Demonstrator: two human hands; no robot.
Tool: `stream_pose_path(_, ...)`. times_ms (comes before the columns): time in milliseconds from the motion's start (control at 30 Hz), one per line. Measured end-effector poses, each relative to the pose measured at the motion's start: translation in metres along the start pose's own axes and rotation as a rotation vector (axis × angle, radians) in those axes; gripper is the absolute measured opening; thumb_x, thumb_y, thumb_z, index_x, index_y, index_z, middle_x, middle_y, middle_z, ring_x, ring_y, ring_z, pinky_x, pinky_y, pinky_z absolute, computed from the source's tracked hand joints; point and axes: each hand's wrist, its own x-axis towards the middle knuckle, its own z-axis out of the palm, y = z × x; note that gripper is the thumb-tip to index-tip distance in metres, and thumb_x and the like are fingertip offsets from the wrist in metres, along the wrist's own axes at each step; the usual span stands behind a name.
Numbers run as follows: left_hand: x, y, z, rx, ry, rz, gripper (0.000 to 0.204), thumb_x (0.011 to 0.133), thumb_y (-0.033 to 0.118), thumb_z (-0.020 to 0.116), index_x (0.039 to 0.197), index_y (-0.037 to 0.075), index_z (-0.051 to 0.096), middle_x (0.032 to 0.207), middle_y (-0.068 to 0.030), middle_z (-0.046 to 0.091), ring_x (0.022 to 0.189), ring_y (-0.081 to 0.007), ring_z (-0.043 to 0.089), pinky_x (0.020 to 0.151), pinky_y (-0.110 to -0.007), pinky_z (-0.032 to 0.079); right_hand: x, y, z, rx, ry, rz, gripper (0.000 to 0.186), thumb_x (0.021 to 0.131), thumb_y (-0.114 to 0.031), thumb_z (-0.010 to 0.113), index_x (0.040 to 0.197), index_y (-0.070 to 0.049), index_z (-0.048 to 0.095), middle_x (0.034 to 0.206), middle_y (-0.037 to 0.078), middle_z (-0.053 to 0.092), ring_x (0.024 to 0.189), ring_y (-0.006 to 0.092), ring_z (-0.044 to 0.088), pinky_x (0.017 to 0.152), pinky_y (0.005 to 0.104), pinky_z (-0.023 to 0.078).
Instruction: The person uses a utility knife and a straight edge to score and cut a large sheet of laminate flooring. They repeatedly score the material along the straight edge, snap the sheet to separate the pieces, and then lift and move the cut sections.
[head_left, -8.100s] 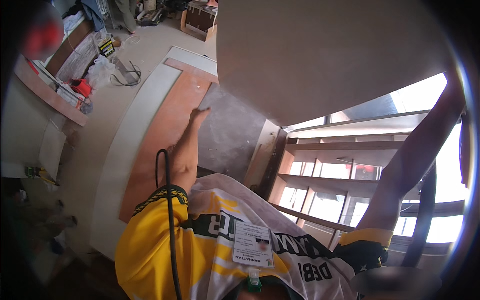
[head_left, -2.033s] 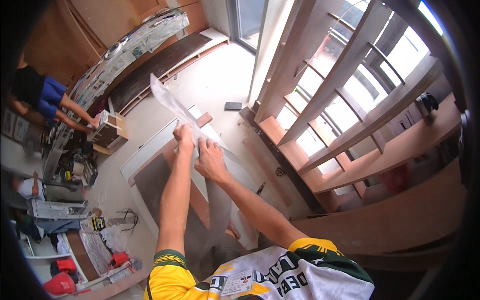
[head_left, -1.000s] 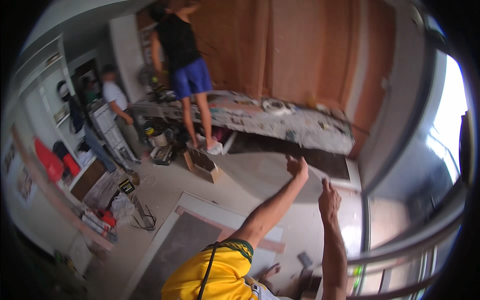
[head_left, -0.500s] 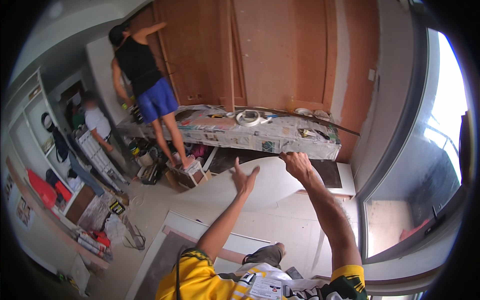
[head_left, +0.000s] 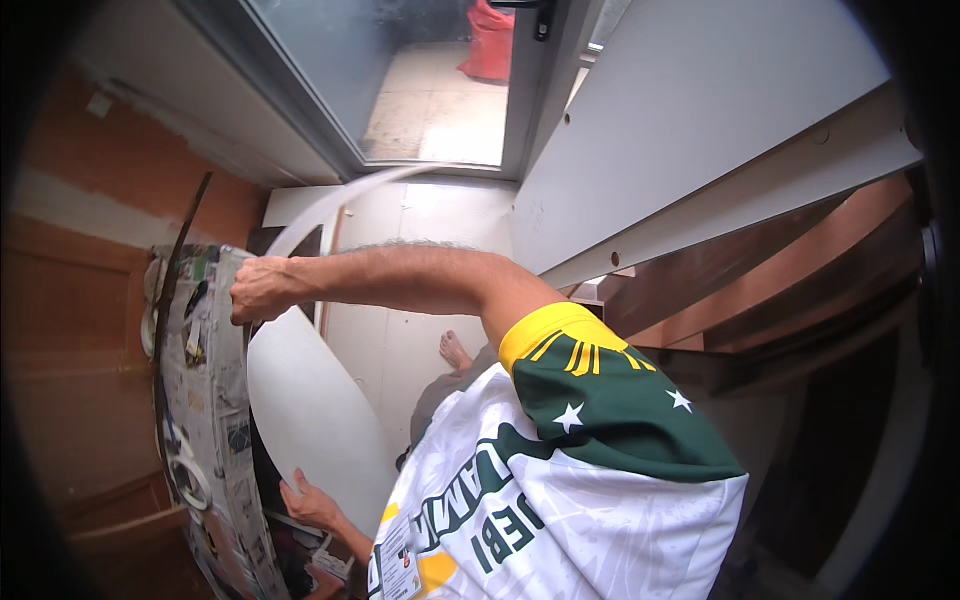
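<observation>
A thin, flexible white sheet [head_left: 315,410] hangs curved beside the newspaper-covered ledge. My right arm reaches across the view, and its hand [head_left: 268,289] is closed in a fist on the sheet's upper edge. From that fist a slightly blurred white strip [head_left: 345,195] arcs toward the glass door; whether it belongs to the sheet I cannot tell. My left hand [head_left: 314,504] rests against the sheet's lower part, thumb and fingers apart.
The ledge [head_left: 215,375] carries a white roll [head_left: 190,482] and small tools, with a long dark strip [head_left: 165,350] along it. A glass door [head_left: 435,90] stands beyond, a red bag [head_left: 490,45] behind it. Large white panels [head_left: 700,130] rise at the right. My bare foot [head_left: 455,350] is on the floor.
My view has swung right and tilted, bringing the glass door to the top and white panels in at the right. The sheet is turned and bent more steeply; my right hand still grips it.
</observation>
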Motion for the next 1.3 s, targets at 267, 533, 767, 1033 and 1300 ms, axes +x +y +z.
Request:
stream_pose_path(267,0.128,0.045,0.038,0.010,-0.432,0.311,0.043,0.087,0.031,0.077,0.111,-0.004,0.070,0.108,-0.0236,0.072,0.096,-0.0462,0.067,0.080,-0.050,0.051,-0.048,0.089,0.051,-0.001,0.017,0.353,0.019,0.087,-0.012,0.063,0.103,-0.018,0.071,0.089,0.005,0.074,0.089,0.0293,0.073,0.071,0.0436,0.057)
stream_pose_path(533,0.162,0.116,0.073,-0.121,-0.636,0.328,0.028,0.083,0.022,0.078,0.101,0.002,0.071,0.094,-0.0201,0.073,0.088,-0.0444,0.069,0.075,-0.051,0.052,-0.089,0.148,0.054,0.038,-0.137,0.461,0.016,0.084,-0.011,0.066,0.098,-0.018,0.072,0.088,0.006,0.075,0.086,0.0298,0.073,0.067,0.0445,0.055)
stream_pose_path(767,0.180,0.192,0.140,-0.107,-0.739,0.354,0.034,0.084,0.021,0.078,0.110,0.000,0.070,0.096,-0.0180,0.073,0.091,-0.0441,0.069,0.078,-0.051,0.052,-0.156,0.212,0.055,0.098,-0.242,0.629,0.009,0.085,-0.012,0.066,0.093,-0.015,0.069,0.081,0.007,0.073,0.079,0.0306,0.072,0.065,0.0448,0.052)
stream_pose_path(1033,0.221,0.265,0.225,-0.174,-0.629,0.507,0.031,0.087,0.023,0.070,0.117,0.014,0.073,0.109,-0.0126,0.073,0.093,-0.0388,0.070,0.078,-0.050,0.055,-0.232,0.281,0.042,0.212,-0.166,0.897,0.019,0.082,-0.001,0.063,0.099,-0.009,0.068,0.099,0.010,0.075,0.096,0.0314,0.072,0.079,0.0451,0.057)
stream_pose_path(1300,0.238,0.416,0.315,-0.208,-0.721,0.760,0.010,0.090,0.016,0.067,0.099,0.018,0.071,0.089,-0.0109,0.070,0.080,-0.0394,0.070,0.066,-0.053,0.054,-0.333,0.336,-0.018,0.013,-0.337,1.212,0.016,0.085,-0.007,0.063,0.097,-0.013,0.070,0.091,0.016,0.073,0.088,0.0397,0.070,0.074,0.0499,0.055)
